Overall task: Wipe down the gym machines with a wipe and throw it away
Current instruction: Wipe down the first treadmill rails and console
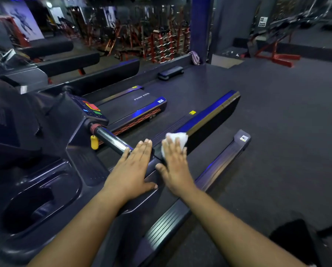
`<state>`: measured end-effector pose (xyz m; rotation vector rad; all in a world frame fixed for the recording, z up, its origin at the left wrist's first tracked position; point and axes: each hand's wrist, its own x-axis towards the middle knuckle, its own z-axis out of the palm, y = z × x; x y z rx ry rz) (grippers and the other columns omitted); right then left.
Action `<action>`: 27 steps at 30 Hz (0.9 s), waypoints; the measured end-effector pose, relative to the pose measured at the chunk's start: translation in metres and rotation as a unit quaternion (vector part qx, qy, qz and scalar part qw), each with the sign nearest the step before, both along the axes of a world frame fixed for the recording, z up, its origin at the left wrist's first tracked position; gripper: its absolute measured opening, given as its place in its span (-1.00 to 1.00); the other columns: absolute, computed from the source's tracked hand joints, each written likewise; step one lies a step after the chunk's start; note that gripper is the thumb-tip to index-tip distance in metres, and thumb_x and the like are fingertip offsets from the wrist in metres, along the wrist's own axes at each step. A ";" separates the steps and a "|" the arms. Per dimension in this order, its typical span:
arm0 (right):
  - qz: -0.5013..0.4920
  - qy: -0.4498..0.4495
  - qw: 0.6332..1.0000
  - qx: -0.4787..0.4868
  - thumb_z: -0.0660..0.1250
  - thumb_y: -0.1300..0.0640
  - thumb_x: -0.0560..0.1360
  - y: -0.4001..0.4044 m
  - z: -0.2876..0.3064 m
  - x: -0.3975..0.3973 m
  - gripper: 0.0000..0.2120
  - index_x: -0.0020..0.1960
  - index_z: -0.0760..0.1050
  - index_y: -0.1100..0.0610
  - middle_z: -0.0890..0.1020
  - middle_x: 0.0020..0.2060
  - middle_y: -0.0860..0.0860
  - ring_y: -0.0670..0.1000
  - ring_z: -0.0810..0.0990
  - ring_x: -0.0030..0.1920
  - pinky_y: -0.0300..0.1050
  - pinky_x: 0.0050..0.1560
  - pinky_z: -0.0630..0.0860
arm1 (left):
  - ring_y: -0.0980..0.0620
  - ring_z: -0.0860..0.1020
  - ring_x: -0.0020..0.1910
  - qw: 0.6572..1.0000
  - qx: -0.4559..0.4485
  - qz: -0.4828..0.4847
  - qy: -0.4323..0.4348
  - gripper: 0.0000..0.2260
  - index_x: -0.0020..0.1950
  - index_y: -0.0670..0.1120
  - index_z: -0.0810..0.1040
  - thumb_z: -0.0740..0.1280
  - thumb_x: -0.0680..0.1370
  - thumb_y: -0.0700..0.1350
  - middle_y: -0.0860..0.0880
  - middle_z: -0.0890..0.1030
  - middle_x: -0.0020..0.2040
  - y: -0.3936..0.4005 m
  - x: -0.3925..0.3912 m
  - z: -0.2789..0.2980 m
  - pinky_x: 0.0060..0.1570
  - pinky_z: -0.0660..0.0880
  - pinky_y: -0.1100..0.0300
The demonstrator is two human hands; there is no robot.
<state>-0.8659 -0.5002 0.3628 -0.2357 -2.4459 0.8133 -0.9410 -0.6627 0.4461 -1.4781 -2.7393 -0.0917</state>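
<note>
Wipe, white and crumpled, lies at centre frame under the flat, straight fingers of the right hand, pressed on the treadmill handrail. Left hand rests flat beside it, holding nothing.

The left hand lies flat, fingers straight, on the dark plastic treadmill handrail, just beside its shiny chrome bar. The right hand, fingers also straight, presses a crumpled white wipe against the same rail. Grey rubber floor spreads to the right.
</note>
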 end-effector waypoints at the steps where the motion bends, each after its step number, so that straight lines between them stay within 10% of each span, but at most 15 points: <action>1: 0.034 0.009 0.999 0.002 0.09 -0.28 0.62 -0.016 -0.004 0.005 -0.23 0.66 -0.02 0.10 -0.10 0.66 -0.01 0.00 -0.27 0.63 0.15 0.60 -0.28 | 0.10 -0.28 0.63 1.000 0.000 -0.003 0.004 0.10 0.63 -0.08 -0.38 0.38 0.50 0.28 0.08 -0.33 0.63 0.000 0.000 0.000 0.61 -0.22 0.05; 6: -0.035 0.031 0.999 -0.026 -0.12 -0.61 0.41 0.006 -0.008 -0.006 0.08 0.67 -0.09 0.10 -0.11 0.66 -0.02 0.00 -0.23 0.64 0.27 0.57 -0.27 | 0.06 -0.23 0.66 1.000 -0.016 -0.005 -0.004 0.17 0.65 -0.09 -0.34 0.45 0.44 0.31 0.02 -0.23 0.69 0.004 -0.003 0.003 0.63 -0.14 -0.03; 17: -0.067 0.050 0.961 -0.262 -0.10 -0.65 0.36 -0.066 -0.015 -0.008 0.14 0.60 -0.42 0.05 -0.43 0.58 -0.06 -0.06 -0.42 0.58 0.15 0.52 -0.36 | 0.04 -0.28 0.64 0.999 -0.029 -0.013 0.032 -0.07 0.65 -0.04 -0.35 0.26 0.57 0.16 0.02 -0.35 0.65 0.004 -0.005 -0.003 0.63 -0.15 -0.05; 23: -0.164 0.049 0.885 -0.434 -0.16 -0.78 0.18 0.003 -0.007 -0.031 0.29 0.59 -0.42 0.03 -0.42 0.57 -0.07 -0.13 -0.44 0.53 0.25 0.59 -0.27 | 0.07 -0.32 0.63 0.998 -0.058 0.001 0.022 0.22 0.63 -0.05 -0.41 0.47 0.42 0.33 0.03 -0.38 0.64 0.006 -0.003 -0.001 0.63 -0.17 -0.04; 27: -0.092 0.095 0.931 -0.340 -0.12 -0.69 0.32 -0.033 -0.008 -0.021 0.18 0.61 -0.40 0.07 -0.42 0.58 -0.04 -0.04 -0.44 0.57 0.17 0.57 -0.36 | 0.08 -0.33 0.62 0.999 -0.046 0.003 0.023 0.21 0.63 -0.07 -0.41 0.45 0.43 0.34 0.01 -0.36 0.65 0.005 -0.003 -0.001 0.63 -0.21 0.01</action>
